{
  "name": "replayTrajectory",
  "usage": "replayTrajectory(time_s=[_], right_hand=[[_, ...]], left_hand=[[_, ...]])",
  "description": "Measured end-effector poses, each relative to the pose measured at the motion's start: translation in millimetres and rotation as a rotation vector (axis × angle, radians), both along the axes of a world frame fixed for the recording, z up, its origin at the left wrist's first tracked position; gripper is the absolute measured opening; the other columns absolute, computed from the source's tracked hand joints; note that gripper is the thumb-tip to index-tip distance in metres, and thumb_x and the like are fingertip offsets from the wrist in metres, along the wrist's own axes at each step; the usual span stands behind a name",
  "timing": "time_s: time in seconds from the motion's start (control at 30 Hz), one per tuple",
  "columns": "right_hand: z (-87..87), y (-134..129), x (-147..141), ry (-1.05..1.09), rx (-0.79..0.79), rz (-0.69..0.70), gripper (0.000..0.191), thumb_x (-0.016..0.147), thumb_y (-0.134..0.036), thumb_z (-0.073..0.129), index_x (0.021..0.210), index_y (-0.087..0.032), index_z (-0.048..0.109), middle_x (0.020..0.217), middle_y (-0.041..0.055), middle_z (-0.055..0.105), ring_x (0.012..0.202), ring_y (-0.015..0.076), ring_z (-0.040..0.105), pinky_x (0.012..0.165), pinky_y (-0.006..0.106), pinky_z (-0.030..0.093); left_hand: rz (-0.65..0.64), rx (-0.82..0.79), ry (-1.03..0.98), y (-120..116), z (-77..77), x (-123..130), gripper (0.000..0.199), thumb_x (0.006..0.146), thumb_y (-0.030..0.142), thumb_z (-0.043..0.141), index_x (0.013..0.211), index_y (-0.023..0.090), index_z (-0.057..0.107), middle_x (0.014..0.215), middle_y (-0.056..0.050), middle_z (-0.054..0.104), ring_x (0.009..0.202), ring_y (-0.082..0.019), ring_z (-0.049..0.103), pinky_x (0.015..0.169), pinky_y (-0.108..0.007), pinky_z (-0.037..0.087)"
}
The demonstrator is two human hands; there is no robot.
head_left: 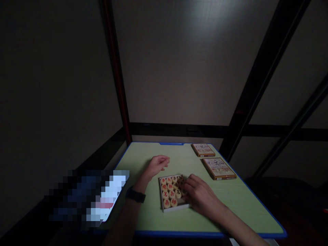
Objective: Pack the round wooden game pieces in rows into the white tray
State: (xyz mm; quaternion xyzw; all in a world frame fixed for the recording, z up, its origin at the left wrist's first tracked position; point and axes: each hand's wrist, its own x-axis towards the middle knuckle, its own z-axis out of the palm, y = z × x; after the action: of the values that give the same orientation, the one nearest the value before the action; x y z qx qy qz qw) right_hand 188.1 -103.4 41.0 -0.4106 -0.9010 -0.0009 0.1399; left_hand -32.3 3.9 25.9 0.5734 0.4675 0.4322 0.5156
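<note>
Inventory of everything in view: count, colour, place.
table: 1, green, blue edge, centre
tray: 1, white, table's near half
red-marked pieces: 8 visible, cream, tray's left half
black-marked pieces: several, cream, tray's right half, partly hidden
flat boxes: 2, pale tops, brown sides, table's right side
pixelated screen: 1, whitish-blue, table's left edge
walls: several, grey, around table
posts: several, dark, along walls
wristband: 1, black, left wrist
left hand: 1, bare, beyond tray's far left corner
right hand: 1, bare, over tray's right side

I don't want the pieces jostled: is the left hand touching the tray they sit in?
Apart. The head view shows a strip of green tabletop between the left hand and the tray.
</note>
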Motion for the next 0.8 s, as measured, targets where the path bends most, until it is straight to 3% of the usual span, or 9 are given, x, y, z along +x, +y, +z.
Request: replayTrajectory(time_s=[0.17, 0.37, 0.67, 0.8], right_hand=[[1.1, 7, 8, 0.138, -0.065, -0.012, 0.016, 0.078, -0.015, 0.074, 0.094, -0.017, 0.068, 0.095, 0.0097, 0.067, 0.094, 0.0261, 0.058, 0.082, 0.037, 0.048], [9.8, 19, 24, 0.382, -0.261, -0.004, 0.019, 0.078, -0.022, 0.079, 0.093, -0.019, 0.068, 0.099, 0.0077, 0.067, 0.097, 0.0247, 0.062, 0.086, 0.037, 0.049], [-5.8, 13, 8, 0.246, -0.281, -0.078, 0.032, 0.066, -0.009, 0.081, 0.093, -0.020, 0.068, 0.101, 0.0066, 0.067, 0.101, 0.0251, 0.061, 0.087, 0.033, 0.047], [-3.9, 13, 3, 0.190, -0.279, -0.128, 0.034, 0.064, -0.009, 0.079, 0.093, -0.021, 0.068, 0.099, 0.0053, 0.068, 0.096, 0.0234, 0.062, 0.080, 0.029, 0.045]], left_hand=[[0.037, -0.003, 0.010, -2, 3.9, 0, 0.025, 0.075, 0.034, 0.076, 0.092, 0.016, 0.071, 0.092, -0.007, 0.074, 0.073, -0.014, 0.066, 0.057, -0.020, 0.044], [0.059, 0.022, 0.022, -2, 6.7, 0, 0.023, 0.075, 0.033, 0.074, 0.091, 0.016, 0.071, 0.092, -0.008, 0.075, 0.072, -0.014, 0.066, 0.055, -0.019, 0.043], [0.062, 0.033, 0.013, -1, 6.0, 1, 0.023, 0.074, 0.032, 0.073, 0.090, 0.015, 0.072, 0.090, -0.008, 0.075, 0.067, -0.013, 0.066, 0.053, -0.020, 0.042], [0.121, 0.089, -0.016, 2, 8.7, -5, 0.022, 0.074, 0.031, 0.074, 0.089, 0.015, 0.073, 0.088, -0.008, 0.076, 0.066, -0.014, 0.065, 0.055, -0.022, 0.045]])
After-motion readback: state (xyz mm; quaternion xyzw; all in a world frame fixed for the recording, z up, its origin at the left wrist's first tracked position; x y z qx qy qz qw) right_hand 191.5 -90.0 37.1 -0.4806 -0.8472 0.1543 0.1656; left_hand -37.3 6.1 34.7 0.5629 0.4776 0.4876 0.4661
